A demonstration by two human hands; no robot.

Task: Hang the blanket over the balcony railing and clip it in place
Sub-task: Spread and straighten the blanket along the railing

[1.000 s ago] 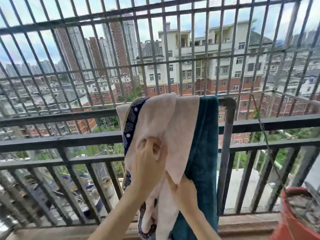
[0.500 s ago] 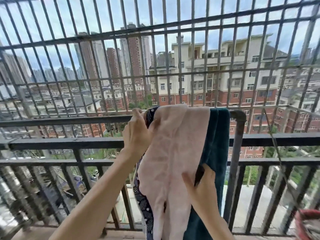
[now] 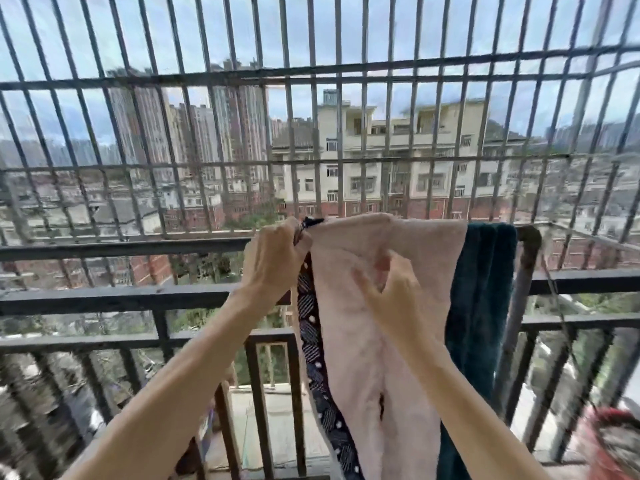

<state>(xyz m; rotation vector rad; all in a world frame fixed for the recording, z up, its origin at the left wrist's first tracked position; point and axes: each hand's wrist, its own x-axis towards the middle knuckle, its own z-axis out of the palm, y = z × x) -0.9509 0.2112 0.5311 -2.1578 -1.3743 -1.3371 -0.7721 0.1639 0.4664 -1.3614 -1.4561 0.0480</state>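
Observation:
A pale pink blanket (image 3: 367,358) with a dark blue patterned border (image 3: 311,337) hangs over the top rail of the balcony railing (image 3: 121,244). A dark teal blanket (image 3: 481,306) hangs beside it on the right. My left hand (image 3: 273,258) grips the pink blanket's top left corner at the rail. My right hand (image 3: 388,289) pinches the pink fabric a little below the rail. No clip is visible.
Tall metal security bars (image 3: 311,133) close off the balcony above the railing, with city buildings beyond. A rusty vertical pipe (image 3: 519,289) stands right of the teal blanket. A red flower pot (image 3: 609,445) sits at the bottom right corner.
My left hand stays at the top left corner by the rail. My right hand has risen from the blanket's lower right edge to the pink fabric near the rail. The view has tilted upward.

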